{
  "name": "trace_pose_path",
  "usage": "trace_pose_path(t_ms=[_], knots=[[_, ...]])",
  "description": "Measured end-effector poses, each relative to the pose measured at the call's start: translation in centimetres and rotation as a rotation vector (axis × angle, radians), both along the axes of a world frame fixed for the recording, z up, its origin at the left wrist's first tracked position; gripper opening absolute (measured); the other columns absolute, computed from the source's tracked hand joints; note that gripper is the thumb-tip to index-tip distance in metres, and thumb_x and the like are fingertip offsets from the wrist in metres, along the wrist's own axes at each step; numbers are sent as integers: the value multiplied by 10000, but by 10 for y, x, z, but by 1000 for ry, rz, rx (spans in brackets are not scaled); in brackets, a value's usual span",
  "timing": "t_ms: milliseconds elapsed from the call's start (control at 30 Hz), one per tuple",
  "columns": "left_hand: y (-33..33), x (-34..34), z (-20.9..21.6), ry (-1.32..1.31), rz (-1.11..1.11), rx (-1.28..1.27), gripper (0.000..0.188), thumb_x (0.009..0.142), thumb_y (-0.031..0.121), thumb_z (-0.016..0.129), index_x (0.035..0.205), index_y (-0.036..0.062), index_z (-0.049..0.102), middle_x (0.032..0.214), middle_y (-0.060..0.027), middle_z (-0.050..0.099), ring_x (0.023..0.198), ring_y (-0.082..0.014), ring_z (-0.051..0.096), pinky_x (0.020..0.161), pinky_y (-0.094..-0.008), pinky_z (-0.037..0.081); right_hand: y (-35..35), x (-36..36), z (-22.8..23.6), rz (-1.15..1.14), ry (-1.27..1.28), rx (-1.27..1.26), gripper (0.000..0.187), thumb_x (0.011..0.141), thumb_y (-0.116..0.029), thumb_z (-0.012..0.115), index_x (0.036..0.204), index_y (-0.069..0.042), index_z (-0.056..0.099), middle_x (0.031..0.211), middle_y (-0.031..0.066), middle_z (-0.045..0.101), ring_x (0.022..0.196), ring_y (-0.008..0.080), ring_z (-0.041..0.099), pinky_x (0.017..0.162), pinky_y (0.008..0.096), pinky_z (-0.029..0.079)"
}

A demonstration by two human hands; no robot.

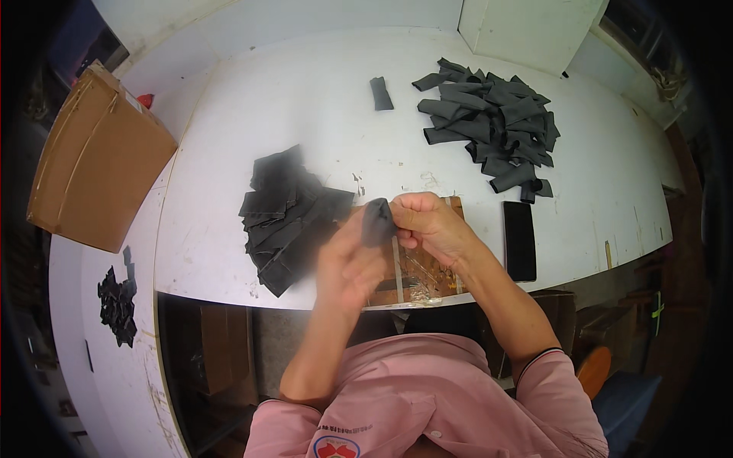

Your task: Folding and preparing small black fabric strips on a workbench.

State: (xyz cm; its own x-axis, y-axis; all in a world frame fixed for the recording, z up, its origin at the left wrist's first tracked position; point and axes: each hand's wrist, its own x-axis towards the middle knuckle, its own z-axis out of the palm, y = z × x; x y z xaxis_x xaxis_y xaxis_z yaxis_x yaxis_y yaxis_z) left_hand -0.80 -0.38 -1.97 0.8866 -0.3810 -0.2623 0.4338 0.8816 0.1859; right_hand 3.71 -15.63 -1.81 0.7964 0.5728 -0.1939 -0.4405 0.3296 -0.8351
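Between my two hands, over the table's near edge, is a dark grey fabric piece (376,223), folded or tubular in shape. My right hand (434,223) pinches its right side between thumb and fingers. On its left side is my left hand (347,259), closed against the cloth and smeared a little by motion. Left of it lies a stack of flat black fabric pieces (279,217). Far to the right is a heap of dark grey fabric tubes (496,114). One single dark piece (381,93) lies apart, left of that heap.
Under my hands is a worn brown board (420,267) with tape strips. A black phone-like slab (520,240) lies to its right on the white table (221,153). At left stand a cardboard box (103,156) and, nearer me, black scraps (117,307). A pale cabinet (527,34) stands behind.
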Motion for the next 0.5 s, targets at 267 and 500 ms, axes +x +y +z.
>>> trace_pose_path(t_ms=[267,500], knots=[[-12,-18,7,-276,202,962,312,781,93,571,1068,16,477,875,-59,526,727,-93,491,684,-211,409,2,3,-19,51,-157,-44,219,832,-238,542,747,-37,559,610,-17,504,520,55,430,477,178,340],[0,3,17,-963,506,1486,256,801,58,559,1039,-25,518,997,-97,520,849,-97,492,771,-212,384,1,2,0,-75,-389,-308,213,843,-221,519,762,-26,550,667,8,534,548,81,463,518,219,386]])
